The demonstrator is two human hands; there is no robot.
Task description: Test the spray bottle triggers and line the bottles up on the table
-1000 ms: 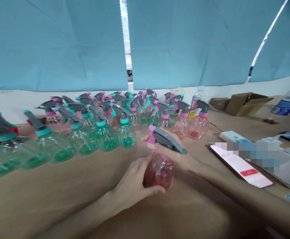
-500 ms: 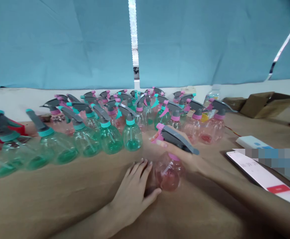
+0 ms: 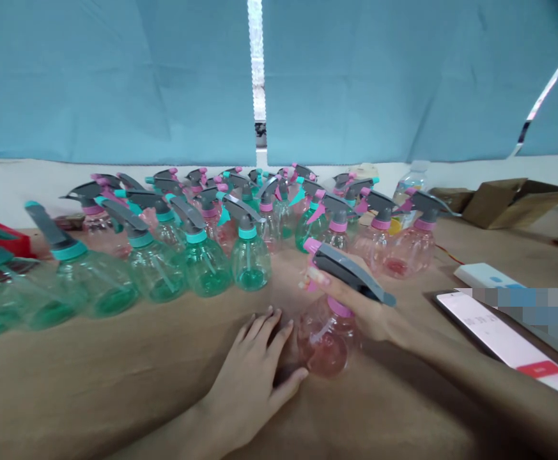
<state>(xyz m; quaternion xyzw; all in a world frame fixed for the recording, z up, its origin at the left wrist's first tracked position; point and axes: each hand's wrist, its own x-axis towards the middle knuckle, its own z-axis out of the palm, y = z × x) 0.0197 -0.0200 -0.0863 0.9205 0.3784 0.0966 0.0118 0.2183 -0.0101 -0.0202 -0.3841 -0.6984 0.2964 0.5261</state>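
Observation:
A pink spray bottle stands on the brown table, its grey and pink spray head on top. My right hand is closed round the neck just under that head. To the left of the bottle, my left hand lies on the table with its fingers spread, holding nothing. Its thumb and fingertips are close to the bottle's lower side. Beyond the hands stand green bottles with turquoise collars and pink bottles with pink collars.
A phone lies at the right beside a white box. An open cardboard box and a clear bottle stand at the back right. Something red is at the far left. A blue curtain hangs behind.
My right hand and the spray head have moved slightly right and down. The view has shifted a little, so the left-hand bottles appear further left. My left hand remains spread on the table.

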